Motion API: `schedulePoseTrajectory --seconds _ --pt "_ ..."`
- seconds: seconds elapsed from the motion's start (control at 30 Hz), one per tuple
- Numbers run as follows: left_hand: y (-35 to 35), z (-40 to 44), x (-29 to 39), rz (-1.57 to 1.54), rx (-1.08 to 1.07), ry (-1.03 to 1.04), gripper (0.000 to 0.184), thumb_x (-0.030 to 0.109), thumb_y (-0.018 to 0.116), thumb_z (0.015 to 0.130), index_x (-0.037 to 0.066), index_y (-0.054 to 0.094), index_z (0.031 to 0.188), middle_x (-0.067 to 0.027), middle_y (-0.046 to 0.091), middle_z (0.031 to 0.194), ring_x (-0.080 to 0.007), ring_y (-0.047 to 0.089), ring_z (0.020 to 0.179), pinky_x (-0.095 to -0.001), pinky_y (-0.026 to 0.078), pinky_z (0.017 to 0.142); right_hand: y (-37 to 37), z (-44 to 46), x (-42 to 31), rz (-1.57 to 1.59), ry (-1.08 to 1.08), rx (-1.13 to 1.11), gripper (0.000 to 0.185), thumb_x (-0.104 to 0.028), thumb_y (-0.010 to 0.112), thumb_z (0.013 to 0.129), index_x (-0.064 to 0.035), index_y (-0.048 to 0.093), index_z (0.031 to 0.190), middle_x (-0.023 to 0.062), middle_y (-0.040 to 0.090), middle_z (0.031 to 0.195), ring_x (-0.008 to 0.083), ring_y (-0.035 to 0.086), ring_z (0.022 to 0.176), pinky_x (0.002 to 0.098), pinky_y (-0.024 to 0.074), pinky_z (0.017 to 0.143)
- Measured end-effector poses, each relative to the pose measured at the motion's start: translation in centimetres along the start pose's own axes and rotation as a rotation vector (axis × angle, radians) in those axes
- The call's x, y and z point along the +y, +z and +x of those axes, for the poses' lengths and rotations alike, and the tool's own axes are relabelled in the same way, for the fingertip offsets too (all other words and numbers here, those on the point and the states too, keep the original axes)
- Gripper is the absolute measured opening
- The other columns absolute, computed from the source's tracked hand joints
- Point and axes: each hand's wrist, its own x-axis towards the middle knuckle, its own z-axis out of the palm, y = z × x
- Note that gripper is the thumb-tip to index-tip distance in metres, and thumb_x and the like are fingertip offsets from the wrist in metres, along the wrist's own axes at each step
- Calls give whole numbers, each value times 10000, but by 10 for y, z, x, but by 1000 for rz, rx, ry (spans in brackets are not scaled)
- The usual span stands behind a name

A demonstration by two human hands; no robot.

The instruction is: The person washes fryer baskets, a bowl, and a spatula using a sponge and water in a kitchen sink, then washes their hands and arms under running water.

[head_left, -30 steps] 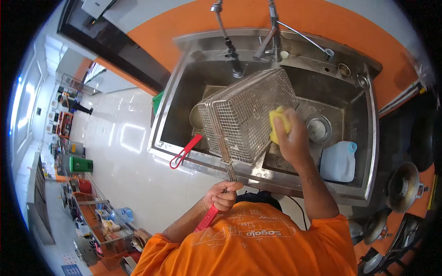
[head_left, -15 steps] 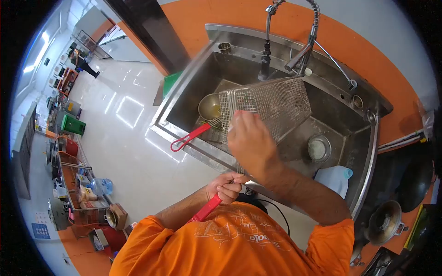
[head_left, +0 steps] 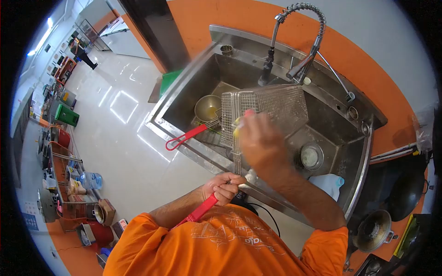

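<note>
A wire fryer basket (head_left: 281, 103) lies tilted over the sink, its mesh pointing away from me. My left hand (head_left: 224, 187) is closed around its long handle, just above the red grip (head_left: 200, 211). My right hand (head_left: 261, 140), smeared by motion, is closed at the basket's near mesh side. Between its fingers shows a small yellow, sponge-like thing (head_left: 237, 128), mostly hidden. Left of the basket, a second red-handled wire basket (head_left: 186, 137) rests across the sink's edge, partly covered. A metal bowl (head_left: 208, 106) sits behind it in the sink.
The steel sink (head_left: 161, 103) has a spring-hose faucet (head_left: 301, 69) at the back. Inside, on the right, are a round metal dish (head_left: 311, 155) and a white plastic jug (head_left: 328, 185). Pans (head_left: 375, 230) stand further right. Far left, a person (head_left: 82, 53) stands on the tiled floor.
My right hand has shifted slightly right and down, and yellow now shows at its fingers. The left hand keeps its hold on the handle. The whole view has turned a little.
</note>
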Motion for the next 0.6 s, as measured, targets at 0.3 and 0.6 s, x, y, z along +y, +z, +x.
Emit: schedulePoseTrajectory --seconds 0.3,0.6 --pt "-5 -6 2 4 -9 4 295 267 277 981 96 387 767 9 340 458 -71 383 357 -202 339 366 31 -82 -10 188 -102 -10 283 -119 597 743 27 654 979 106 605 892 254 570 945 312 511 746" --pt "12 2 0 -44 -87 71 286 222 260 969 91 384 747 35 287 453 -40 346 326 -178 343 316 77 -100 8 1011 690 187 251 -68 684 804 31 616 1024 120 647 955 179 635 861 291 510 739"
